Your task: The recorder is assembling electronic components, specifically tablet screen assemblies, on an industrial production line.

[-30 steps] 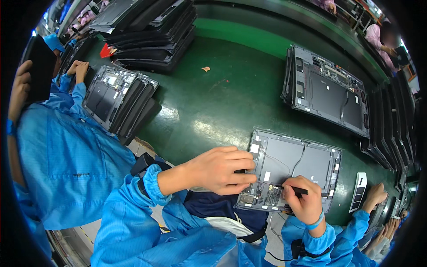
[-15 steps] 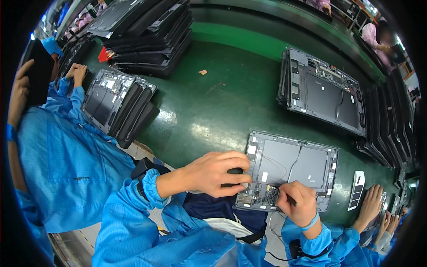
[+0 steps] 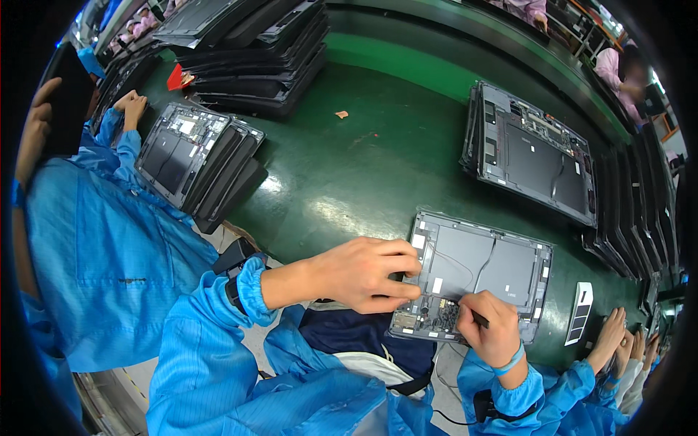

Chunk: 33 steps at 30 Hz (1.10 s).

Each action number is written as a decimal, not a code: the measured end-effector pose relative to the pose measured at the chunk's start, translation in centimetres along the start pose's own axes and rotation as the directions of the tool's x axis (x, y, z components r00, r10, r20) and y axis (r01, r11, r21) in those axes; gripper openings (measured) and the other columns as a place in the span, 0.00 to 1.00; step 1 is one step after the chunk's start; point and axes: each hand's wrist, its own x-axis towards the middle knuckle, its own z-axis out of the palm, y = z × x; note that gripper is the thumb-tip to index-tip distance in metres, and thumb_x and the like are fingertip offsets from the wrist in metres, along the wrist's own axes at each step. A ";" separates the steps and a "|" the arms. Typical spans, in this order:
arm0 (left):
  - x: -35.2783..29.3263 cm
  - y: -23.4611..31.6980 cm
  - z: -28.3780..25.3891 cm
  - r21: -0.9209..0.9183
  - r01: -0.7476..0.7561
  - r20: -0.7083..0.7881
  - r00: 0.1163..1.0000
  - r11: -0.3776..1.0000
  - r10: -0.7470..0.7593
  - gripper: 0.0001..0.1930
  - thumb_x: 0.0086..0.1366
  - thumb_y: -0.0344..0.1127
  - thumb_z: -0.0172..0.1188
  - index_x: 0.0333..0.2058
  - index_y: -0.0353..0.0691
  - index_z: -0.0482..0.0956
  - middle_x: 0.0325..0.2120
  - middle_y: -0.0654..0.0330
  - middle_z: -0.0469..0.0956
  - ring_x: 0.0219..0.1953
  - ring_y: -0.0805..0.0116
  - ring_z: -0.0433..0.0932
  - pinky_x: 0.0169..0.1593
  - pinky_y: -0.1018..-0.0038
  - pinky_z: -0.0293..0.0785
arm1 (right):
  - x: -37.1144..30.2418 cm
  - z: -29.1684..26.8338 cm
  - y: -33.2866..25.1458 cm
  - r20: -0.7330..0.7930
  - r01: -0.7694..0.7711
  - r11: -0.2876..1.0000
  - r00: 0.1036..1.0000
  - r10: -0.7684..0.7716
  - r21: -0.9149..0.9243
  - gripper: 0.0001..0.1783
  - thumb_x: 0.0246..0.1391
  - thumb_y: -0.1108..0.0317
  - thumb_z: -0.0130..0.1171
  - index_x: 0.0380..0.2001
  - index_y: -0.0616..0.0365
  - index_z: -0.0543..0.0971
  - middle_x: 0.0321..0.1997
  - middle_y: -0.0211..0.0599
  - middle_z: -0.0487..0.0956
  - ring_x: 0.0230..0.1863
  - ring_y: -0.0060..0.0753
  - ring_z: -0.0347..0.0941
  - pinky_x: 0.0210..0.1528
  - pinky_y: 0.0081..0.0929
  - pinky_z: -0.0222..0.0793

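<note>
An opened tablet-like device (image 3: 527,280) lies in front of me, showing grey panels and a circuit board (image 3: 440,309) along its near edge. My left hand (image 3: 371,276) grips its left edge with bent fingers, a dark gap between them. Over the board, my right hand (image 3: 491,327) is pinched around a slim dark tool (image 3: 480,318); the fingers hide the tool's tip. A thin wire (image 3: 452,259) curves across the grey panel between my hands. A black cable (image 3: 485,261) crosses the panel's middle.
Opened devices are stacked at the right (image 3: 534,160) and left (image 3: 174,149). A taller pile of dark casings (image 3: 254,73) stands at the far left. A white card with dark rectangles (image 3: 579,312) lies near a co-worker's hand (image 3: 607,338). Another person in blue (image 3: 109,232) sits at my left.
The view has shifted slightly. My right hand has turned a little over the board, and the dark tool shows more plainly between its fingers. My left hand stays at the device's left edge.
</note>
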 end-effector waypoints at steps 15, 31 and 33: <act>1.2 -2.9 -1.5 0.038 0.154 -0.158 0.977 0.987 -0.146 0.10 0.55 0.33 0.69 0.36 0.43 0.83 0.41 0.58 0.75 0.47 0.56 0.79 0.44 0.64 0.80 | 6.5 -0.7 0.7 0.058 0.135 0.972 0.990 -0.126 -0.191 0.11 0.49 0.74 0.65 0.36 0.59 0.76 0.30 0.40 0.76 0.35 0.46 0.74 0.41 0.38 0.67; 2.3 -4.3 -1.6 0.148 0.054 -0.084 0.996 0.988 -0.042 0.10 0.58 0.38 0.65 0.39 0.47 0.81 0.41 0.60 0.75 0.43 0.63 0.77 0.28 0.68 0.78 | 7.6 -0.1 2.4 0.271 0.157 0.955 0.959 -0.086 -0.253 0.09 0.44 0.75 0.59 0.31 0.54 0.74 0.22 0.37 0.77 0.28 0.43 0.76 0.36 0.37 0.69; 2.4 -4.3 -1.8 0.147 0.057 -0.049 0.998 0.988 -0.050 0.10 0.58 0.38 0.65 0.39 0.47 0.81 0.41 0.61 0.75 0.43 0.63 0.77 0.27 0.68 0.77 | 7.9 -0.4 2.4 0.299 0.096 0.973 0.954 -0.028 -0.212 0.07 0.46 0.73 0.60 0.31 0.54 0.75 0.23 0.37 0.79 0.28 0.44 0.78 0.36 0.39 0.70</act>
